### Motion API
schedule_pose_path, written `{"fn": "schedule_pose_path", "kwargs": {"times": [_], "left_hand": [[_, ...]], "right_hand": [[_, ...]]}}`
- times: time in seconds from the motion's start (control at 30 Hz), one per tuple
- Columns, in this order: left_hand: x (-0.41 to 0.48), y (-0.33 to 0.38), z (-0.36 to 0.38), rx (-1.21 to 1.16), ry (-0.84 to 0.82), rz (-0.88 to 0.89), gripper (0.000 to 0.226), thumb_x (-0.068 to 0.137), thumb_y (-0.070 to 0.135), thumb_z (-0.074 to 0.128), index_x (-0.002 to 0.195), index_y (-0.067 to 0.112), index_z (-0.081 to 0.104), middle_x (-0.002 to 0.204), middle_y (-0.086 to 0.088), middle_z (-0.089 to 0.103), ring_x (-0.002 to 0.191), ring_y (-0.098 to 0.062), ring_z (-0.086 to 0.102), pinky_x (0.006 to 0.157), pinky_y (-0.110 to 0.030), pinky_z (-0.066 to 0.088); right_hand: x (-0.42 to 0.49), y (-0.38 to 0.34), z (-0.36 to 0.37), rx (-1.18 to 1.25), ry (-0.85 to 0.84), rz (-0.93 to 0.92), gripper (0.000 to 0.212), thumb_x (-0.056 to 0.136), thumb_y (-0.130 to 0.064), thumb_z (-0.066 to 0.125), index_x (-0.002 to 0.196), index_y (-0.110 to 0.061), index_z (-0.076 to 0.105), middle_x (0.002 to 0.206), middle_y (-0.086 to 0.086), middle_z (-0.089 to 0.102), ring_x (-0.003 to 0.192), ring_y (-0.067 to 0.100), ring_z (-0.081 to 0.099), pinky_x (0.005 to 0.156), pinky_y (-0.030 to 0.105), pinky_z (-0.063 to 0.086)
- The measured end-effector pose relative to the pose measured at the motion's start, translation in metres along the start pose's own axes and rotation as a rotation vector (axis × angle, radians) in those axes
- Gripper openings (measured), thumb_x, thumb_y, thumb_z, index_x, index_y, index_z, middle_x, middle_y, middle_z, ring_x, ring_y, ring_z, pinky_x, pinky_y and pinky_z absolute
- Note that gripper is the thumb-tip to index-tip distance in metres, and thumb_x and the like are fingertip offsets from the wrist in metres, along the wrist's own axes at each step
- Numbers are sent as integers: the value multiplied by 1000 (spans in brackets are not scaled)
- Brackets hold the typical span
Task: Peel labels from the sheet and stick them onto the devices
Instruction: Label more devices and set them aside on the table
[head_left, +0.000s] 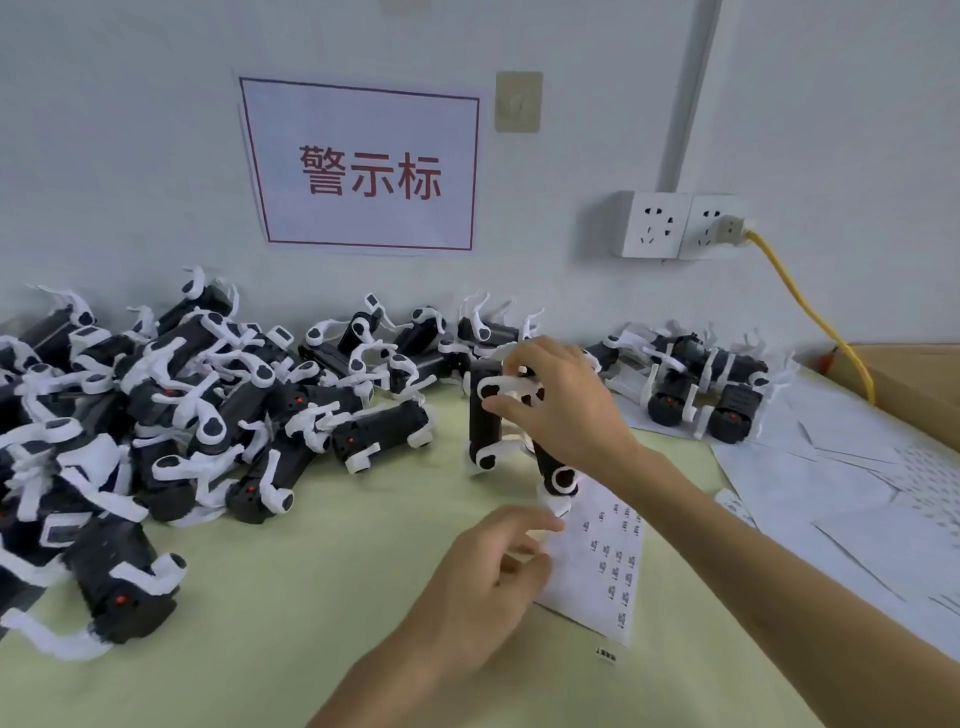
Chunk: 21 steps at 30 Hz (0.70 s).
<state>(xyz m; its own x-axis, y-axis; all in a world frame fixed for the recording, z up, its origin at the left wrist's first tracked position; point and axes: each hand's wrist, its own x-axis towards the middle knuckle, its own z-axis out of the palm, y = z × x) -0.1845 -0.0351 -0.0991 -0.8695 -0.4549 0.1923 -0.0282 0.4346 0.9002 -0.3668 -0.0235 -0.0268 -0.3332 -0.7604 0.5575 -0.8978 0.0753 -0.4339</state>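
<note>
Right hand (561, 410) is gripping a device (485, 415) upright over the worktop (311, 597) centre, fingers curled round it. Left hand (488, 577) is touching the label sheet (597, 561), lying front right of centre; motion blur means I cannot tell whether it is pinching anything. A pile (182, 415) of devices is lying along the left edge.

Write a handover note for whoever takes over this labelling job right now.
Right hand grips one device upright by the sheet.
Left hand is at the label sheet; too blurred to tell if it pinches a label.
Big pile lies left, a small group back right; which are labelled cannot be seen.
Left: label the held device, then the rest.
</note>
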Motion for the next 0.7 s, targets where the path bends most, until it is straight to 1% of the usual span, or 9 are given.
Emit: {"fn": "schedule_pose_path", "kwargs": {"times": [0.07,0.17,0.27,0.33,0.43,0.5,0.57,0.63,0.7], "left_hand": [[0,-2,0,45,-18,23,30,99,18,55,121,36,64,119,32,61,109,3,59,86,-10,44],[0,-4,0,128,-45,39,30,96,25,54,120,38,67,118,12,68,106,-5,61,94,-23,48],[-2,-7,4,241,-89,104,26,97,21,57,109,36,75,117,25,67,119,2,50,95,-13,43],[-2,-7,6,285,-109,145,24,97,19,58,104,31,77,121,30,64,126,3,44,91,-9,42],[-3,-7,6,263,-106,141,23,96,18,59,101,31,77,118,25,66,124,4,47,91,-9,43],[-3,-7,4,236,-87,113,24,96,20,59,102,37,75,109,23,67,118,5,53,93,-10,42],[-3,-5,3,184,-60,70,23,95,25,61,103,43,73,102,26,65,106,5,59,88,-9,41],[1,-1,2,45,-33,4,17,94,30,64,106,37,73,105,25,69,98,-3,64,84,-13,45],[5,5,-3,-141,25,-69,26,88,39,67,113,31,70,110,16,74,104,-11,67,90,-21,50]], "right_hand": [[9,3,-8,-45,50,73,31,86,-44,77,100,-23,59,108,-11,59,104,18,46,78,35,40],[17,7,-23,-219,67,105,32,90,-50,71,101,-22,59,101,-6,65,95,22,55,77,36,36],[20,12,-31,-435,118,122,35,96,-57,59,99,-22,55,83,-5,66,79,25,60,84,38,30],[20,12,-39,-318,180,224,34,96,-57,57,100,-24,54,86,-7,66,75,23,62,86,39,40],[9,13,-52,-67,283,324,34,96,-57,59,99,-24,53,97,-9,68,79,20,64,72,37,48],[-10,10,-55,12,254,332,32,97,-55,58,92,-24,52,87,-11,67,82,17,65,66,34,48],[-37,6,-52,130,220,359,35,97,-56,56,83,-25,50,73,-11,65,73,13,66,57,31,43],[-65,1,-46,247,182,383,44,94,-62,53,83,-20,54,74,-3,70,66,22,66,59,38,46],[-86,-9,-38,345,131,397,52,88,-70,52,84,-18,57,75,3,72,64,33,64,59,40,50]]}}
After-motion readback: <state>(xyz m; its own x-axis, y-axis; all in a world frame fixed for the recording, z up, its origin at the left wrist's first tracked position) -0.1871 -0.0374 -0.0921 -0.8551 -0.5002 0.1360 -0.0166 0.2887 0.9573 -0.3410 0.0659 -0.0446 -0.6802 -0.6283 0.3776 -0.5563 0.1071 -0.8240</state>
